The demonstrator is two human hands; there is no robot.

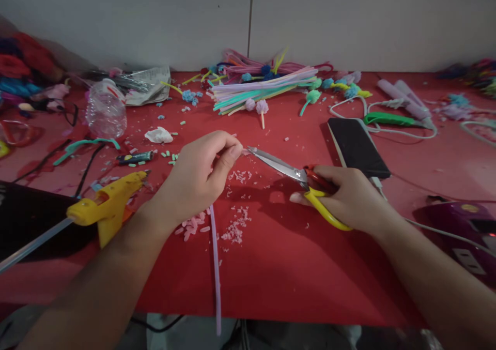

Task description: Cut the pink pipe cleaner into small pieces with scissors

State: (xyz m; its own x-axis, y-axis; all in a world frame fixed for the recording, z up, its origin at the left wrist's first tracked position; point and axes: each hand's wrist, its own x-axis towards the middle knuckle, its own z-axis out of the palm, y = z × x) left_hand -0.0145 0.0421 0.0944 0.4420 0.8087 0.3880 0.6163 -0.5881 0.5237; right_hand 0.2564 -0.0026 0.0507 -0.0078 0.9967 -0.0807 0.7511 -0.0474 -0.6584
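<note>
Pinched between thumb and fingers of my left hand [205, 169] is a lilac pipe cleaner [215, 267]. Its long end hangs down past the table's front edge, and a tiny tip shows at my fingertips. My right hand [344, 195] grips scissors [279, 167] with red and yellow handles. The blades look nearly closed, and their points are close to my left fingertips; whether they touch the tip I cannot tell. Below lie fine pink clippings [236, 228] and a small heap of short pink pieces [192, 226].
A yellow glue gun [110, 200] lies at left, near a clear plastic bottle [104, 109]. A bundle of pipe cleaners [263, 89] sits at the back. To the right are a black phone [360, 146] on a cable, a green-handled tool [389, 118] and a purple power box [461, 231].
</note>
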